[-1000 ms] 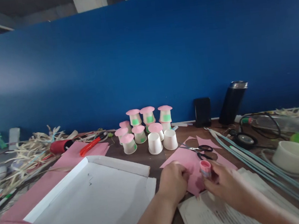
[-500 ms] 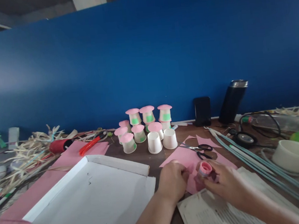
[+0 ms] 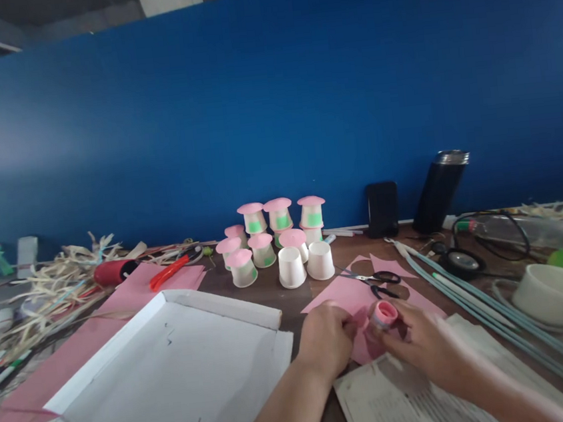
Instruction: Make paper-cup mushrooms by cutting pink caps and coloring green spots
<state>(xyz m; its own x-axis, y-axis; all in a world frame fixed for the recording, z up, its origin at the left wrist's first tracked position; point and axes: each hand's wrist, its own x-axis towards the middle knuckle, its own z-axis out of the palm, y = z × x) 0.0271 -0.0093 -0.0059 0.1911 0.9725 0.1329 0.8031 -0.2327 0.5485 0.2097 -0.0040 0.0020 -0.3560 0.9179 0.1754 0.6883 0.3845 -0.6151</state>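
Blue-walled craft table (image 3: 270, 293): left hand (image 3: 325, 340) pinning pink paper (image 3: 354, 301), right hand (image 3: 423, 344) pinching tilted glue stick (image 3: 385, 313), gluing underway, needing steady dabbing.

Two plain white paper cups (image 3: 291, 267) stand upside down on the surface, side by side. Behind and to the left of them stands a cluster of cups with pink caps (image 3: 278, 215): about nine show, three of them raised in a back row, though those packed behind overlap and the count is not certain. One pair of scissors (image 3: 375, 281) lies on the pink paper. One white tray (image 3: 231, 309), one black flask (image 3: 439, 190), one white bowl (image 3: 558, 293), one red cutter (image 3: 168, 274). Two hands are in view, one left hand (image 3: 327, 338) and one right hand (image 3: 421, 344).
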